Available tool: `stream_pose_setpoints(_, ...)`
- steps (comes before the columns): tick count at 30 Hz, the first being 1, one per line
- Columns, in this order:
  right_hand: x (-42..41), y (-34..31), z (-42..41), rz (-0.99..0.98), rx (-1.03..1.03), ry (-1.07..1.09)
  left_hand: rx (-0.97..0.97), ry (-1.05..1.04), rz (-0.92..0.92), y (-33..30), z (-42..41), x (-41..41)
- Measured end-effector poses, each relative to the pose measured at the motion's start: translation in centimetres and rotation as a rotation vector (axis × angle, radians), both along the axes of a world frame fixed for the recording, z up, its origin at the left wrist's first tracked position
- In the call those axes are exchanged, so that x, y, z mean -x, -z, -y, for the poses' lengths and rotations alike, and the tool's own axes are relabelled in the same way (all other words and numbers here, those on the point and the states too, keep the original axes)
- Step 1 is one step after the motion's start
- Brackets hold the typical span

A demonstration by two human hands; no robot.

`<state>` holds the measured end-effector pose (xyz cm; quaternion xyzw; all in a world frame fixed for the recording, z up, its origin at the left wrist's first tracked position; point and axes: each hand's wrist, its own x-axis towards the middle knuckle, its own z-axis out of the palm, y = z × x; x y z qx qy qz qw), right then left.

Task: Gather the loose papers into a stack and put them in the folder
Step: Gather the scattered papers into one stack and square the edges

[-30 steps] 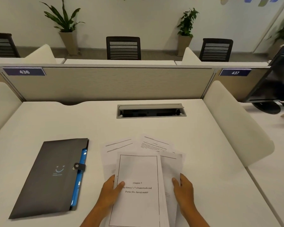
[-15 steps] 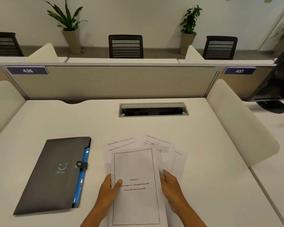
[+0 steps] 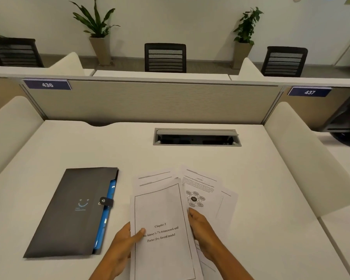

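Head view shows you a pale tabletop walled off by a divider panel, so everything you need sits close to you. On your left lies the dark folder, flat and snapped shut, near the papers but not touching them, probably parked there for loading later. The loose papers fan out at centre, overlapping and skewed, so the stack is not yet squared. The framed title sheet lies on top. Your left hand pinches its left edge, thumb on the printed face. Your right hand curls against the right edges, seemingly herding the sheets together; how tightly it grips, you cannot tell.
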<state>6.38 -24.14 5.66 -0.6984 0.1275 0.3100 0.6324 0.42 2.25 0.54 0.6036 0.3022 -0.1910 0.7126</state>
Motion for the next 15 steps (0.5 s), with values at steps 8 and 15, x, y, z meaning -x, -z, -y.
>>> stream_pose_setpoints(8,-7.3,0.6,4.3,0.395,0.533,0.059,-0.160,-0.117,0.014,0.8,-1.1,0.7)
stream_pose_setpoints(15,-11.5,1.8,8.1,0.348,1.000,-0.276,-0.091,-0.276,0.022,1.2,-3.2,1.0)
